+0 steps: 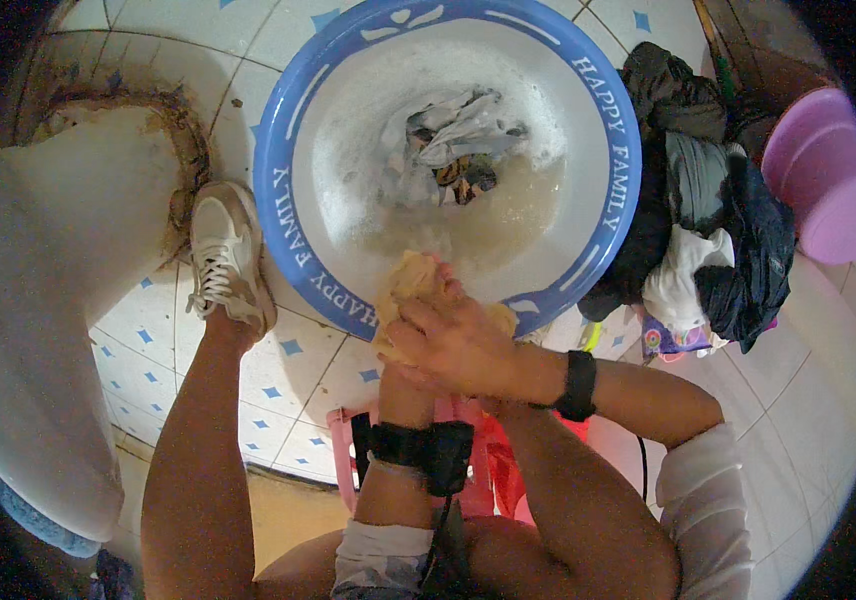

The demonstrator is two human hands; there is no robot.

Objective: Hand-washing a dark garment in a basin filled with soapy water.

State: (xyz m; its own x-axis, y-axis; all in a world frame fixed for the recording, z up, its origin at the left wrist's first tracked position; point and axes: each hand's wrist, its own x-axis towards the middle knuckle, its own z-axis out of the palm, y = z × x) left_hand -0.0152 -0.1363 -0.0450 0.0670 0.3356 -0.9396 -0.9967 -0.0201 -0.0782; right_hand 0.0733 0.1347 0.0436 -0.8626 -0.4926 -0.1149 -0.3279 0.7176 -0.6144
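Observation:
A pale yellow cloth is bunched up in my two hands over the near rim of a large white basin with a blue rim. My right hand lies across the top with its fingers curled into the fabric. Beneath it, my left hand grips the same cloth and is mostly covered by the right hand and the folds. Inside the basin is cloudy, sudsy water. A wet grey-white garment and a dark patterned piece of cloth sit in the water.
To the basin's right is a heap of clothes: black garments, a grey one and a white one. Beyond them a pink-purple plastic tub leans over. A white ceramic fixture stands at left, near my shoe. Below me is a pink stool.

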